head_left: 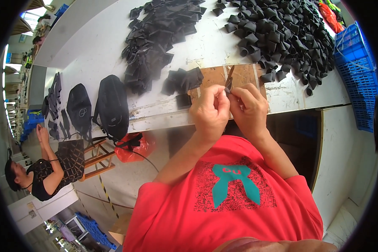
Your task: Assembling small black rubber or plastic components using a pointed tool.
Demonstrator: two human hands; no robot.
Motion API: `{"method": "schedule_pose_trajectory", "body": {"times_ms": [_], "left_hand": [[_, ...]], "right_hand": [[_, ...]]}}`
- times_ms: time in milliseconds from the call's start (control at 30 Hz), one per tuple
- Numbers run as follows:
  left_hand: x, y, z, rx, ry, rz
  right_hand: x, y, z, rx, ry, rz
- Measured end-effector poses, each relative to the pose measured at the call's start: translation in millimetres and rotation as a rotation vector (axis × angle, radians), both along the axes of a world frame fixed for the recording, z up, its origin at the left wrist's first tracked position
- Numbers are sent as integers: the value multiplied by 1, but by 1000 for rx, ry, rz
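Observation:
Above the table's near edge, my left hand (210,110) and my right hand (250,108) are close together, fingers pinched. Between their fingertips is a small black fabric piece (228,89), mostly hidden by the fingers. A thin, dark, pointed thing (230,75) sticks up just beyond it; I cannot tell whether it is a tool or part of the piece. Beneath lies a brown board (214,76). Left of my hands is a small group of flat black fabric pieces (185,80).
A long pile of flat black pieces (155,42) lies further back, and a heap of folded black loops (281,38) at right. Two black bag-like items (112,105) lie left. A blue crate (355,71) stands right. Another person (44,172) sits far left.

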State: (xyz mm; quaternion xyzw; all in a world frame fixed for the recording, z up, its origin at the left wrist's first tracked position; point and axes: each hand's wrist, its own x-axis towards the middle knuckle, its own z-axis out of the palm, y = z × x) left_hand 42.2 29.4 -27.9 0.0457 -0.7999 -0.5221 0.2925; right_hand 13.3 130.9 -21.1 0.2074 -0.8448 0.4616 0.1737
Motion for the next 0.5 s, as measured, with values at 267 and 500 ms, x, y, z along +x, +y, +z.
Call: {"method": "schedule_pose_trajectory", "body": {"times_ms": [267,500], "left_hand": [[-5,-25,6,1038,-363,-456],[-15,-19,20,987,-289,-247]], "right_hand": [[-14,18,-5,-905,-1073,345],[-25,16,19,-930,-1214,515]]}}
